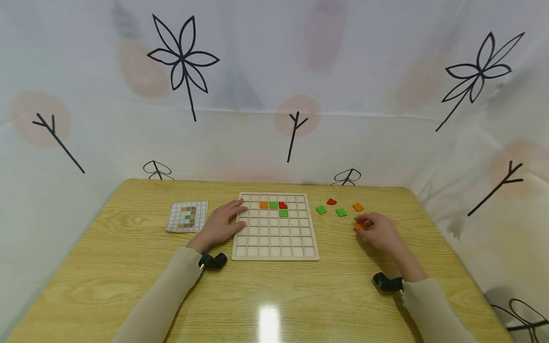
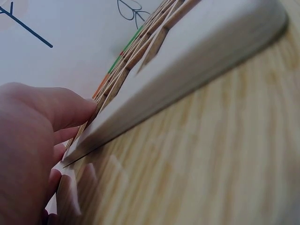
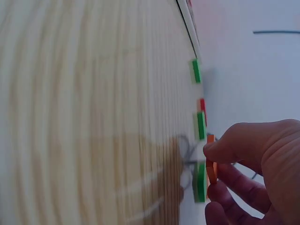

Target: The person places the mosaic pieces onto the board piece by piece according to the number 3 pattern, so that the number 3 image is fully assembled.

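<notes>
Across the left rim of the board (image 1: 276,232), the left hand (image 1: 220,223) rests with its fingers spread wide, the thumb nearer the body; its forearm slants in from the lower left. Well to the right of the board, the right hand (image 1: 379,233) reaches in from the lower right, thumb and fingers pinched narrowly on an orange tile (image 1: 357,227).

The right fingers cover much of that tile; the right wrist view shows it nearly edge-on, with a green tile (image 3: 201,183) just beside the fingertips. I cannot tell whether that green one shows in the head view. In the left wrist view the thumb hides most of the other fingers. Both sleeves (image 1: 165,295) are cut off at the bottom.

Just beyond the right fingertips lies a second orange tile (image 1: 358,207); to their left are two loose green tiles (image 1: 340,212) and a red piece (image 1: 331,202). Four pieces (image 1: 273,205) sit in the board's upper cells, to the right of the left fingertips, and a card (image 1: 187,216) lies just left of the left hand. Bare table (image 1: 334,243) separates the right fingers from the board's near right corner, and more lies nearer the body than both hands. The table's right edge is well apart from the right hand.
</notes>
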`<state>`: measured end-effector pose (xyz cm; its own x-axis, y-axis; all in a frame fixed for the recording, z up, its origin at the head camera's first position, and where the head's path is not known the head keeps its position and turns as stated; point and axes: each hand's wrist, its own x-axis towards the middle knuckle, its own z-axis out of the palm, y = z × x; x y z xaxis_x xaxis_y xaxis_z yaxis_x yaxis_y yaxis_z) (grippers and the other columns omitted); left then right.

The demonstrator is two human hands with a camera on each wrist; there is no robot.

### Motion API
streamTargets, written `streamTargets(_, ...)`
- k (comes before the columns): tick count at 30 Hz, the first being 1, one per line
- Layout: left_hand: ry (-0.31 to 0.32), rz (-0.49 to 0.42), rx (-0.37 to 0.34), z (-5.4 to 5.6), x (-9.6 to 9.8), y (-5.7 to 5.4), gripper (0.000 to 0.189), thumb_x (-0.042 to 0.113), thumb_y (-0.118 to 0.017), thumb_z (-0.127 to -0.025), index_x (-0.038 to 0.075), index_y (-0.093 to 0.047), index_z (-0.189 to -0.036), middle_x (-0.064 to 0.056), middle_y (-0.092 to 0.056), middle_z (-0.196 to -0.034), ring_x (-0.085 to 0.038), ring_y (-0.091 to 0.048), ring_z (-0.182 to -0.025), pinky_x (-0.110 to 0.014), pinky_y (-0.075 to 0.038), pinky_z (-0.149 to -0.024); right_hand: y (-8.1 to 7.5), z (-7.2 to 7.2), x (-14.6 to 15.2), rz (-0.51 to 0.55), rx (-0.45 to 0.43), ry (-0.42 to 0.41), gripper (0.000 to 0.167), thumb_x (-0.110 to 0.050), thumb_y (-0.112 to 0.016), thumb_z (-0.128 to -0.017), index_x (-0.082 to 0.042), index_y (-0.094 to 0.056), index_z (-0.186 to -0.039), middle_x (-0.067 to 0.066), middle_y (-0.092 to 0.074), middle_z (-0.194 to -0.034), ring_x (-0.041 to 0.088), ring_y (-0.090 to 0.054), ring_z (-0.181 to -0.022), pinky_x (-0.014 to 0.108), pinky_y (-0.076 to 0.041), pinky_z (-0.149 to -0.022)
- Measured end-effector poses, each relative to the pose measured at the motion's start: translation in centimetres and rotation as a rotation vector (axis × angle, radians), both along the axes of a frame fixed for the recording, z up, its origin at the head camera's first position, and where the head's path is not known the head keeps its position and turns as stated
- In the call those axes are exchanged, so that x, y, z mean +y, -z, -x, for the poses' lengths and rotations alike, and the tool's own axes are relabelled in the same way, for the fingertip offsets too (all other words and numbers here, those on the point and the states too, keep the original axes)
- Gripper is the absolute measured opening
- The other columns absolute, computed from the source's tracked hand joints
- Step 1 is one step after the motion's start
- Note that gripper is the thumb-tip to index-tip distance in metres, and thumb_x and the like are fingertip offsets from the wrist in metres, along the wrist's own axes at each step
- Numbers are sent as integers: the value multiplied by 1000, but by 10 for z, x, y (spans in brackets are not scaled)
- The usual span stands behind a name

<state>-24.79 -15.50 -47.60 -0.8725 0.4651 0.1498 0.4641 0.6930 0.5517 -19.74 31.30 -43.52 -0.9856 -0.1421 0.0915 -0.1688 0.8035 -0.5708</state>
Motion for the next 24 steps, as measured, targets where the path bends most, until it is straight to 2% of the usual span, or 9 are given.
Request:
streamTargets(4,-1,-5,3,0,0,0,52,36,-60,-100,15,-52,-147,-3,-31,-161,-29,-23,-149,-59,-17,-116,-1,0,-22,-22,40,-48,26,-3,-71,-87,4,-71,-112,23,-63,-113,38,-63,-97,48,-56,-76)
streamTargets(8,2,-13,-4,-1,0,0,51,36,-60,-100,15,-53,-147,-3,-32,-161,-28,-23,-149,-59,-17,-116,1,3,-42,-37,68,-88,24,-3,-73,-85,2,-74,-108,17,-66,-105,34,-63,-93,46,-56,-73)
streamTargets(16,-4,5,2,0,0,2,51,35,-59,-101,15,-52,-147,-1,-31,-161,-28,-22,-149,-60,-17,-116,8,12,-73,0,71,-172,24,-5,-74,-84,-3,-74,-108,7,-64,-101,25,-61,-89,38,-52,-73)
streamTargets(24,-2,-3,7,1,0,1,51,35,-59,-101,14,-52,-147,-2,-31,-161,-28,-23,-149,-60,-17,-116,11,24,-102,27,70,-227,21,-4,-74,-84,-3,-75,-105,7,-64,-98,21,-60,-84,36,-51,-71)
